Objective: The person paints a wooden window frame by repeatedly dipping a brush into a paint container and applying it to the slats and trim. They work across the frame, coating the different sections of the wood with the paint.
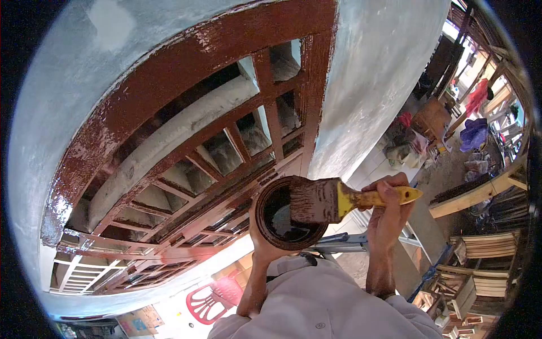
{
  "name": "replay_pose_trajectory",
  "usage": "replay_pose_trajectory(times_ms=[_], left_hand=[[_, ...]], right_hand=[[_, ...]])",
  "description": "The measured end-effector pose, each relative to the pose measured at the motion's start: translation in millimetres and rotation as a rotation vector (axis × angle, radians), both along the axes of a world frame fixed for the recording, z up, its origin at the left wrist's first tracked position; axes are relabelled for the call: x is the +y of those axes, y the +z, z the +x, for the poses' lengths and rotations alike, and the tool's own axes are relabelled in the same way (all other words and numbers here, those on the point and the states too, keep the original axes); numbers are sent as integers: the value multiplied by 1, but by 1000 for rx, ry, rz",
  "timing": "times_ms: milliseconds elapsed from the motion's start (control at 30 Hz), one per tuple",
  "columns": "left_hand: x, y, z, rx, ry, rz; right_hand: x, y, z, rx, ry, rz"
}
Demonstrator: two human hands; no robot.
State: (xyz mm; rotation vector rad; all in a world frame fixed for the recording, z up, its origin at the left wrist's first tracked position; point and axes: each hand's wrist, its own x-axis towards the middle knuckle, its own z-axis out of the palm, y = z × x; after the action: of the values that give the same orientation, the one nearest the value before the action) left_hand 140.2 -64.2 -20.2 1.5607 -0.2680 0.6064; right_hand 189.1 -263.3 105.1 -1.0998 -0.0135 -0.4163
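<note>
My left hand (264, 240) grips an open paint can (261, 220) from the side and below, its rim smeared with dark brown paint. Dark liquid shows inside. My right hand (390, 203) is closed round the yellow handle of a wide paintbrush (322, 201). The bristles, coated brown, lie over the can's mouth and overlap its right rim in this view. Beyond the can stands a red-brown wooden frame (313, 62) with a grid of small openings, its paint glossy in places and patchy in others.
A pale plastered wall (372, 68) borders the frame. A metal ladder-like piece (341, 243) is below my hands. A red plastic chair (212, 299) stands on the floor at lower left. Stacked timber (485, 279) and a long plank (480, 192) are at right.
</note>
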Motion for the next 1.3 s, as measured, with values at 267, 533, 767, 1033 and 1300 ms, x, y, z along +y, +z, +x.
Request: replay_pose_trajectory(times_ms=[267, 533, 767, 1033, 1300], left_hand=[[4, 2, -2, 31, 60, -38], [15, -3, -10, -1, 104, -21], [28, -10, -44, 34, 248, -49], [42, -35, -139, 238, 572, -145], [51, -78, -241, 157, 1140, -39]], right_hand=[[9, -2, 7, 231, 3, 106], [13, -29, 18, 459, 307, 416], [32, -44, 14, 433, 566, 443], [89, -36, -4, -16, 578, 296], [164, -34, -25, -758, 881, -320]])
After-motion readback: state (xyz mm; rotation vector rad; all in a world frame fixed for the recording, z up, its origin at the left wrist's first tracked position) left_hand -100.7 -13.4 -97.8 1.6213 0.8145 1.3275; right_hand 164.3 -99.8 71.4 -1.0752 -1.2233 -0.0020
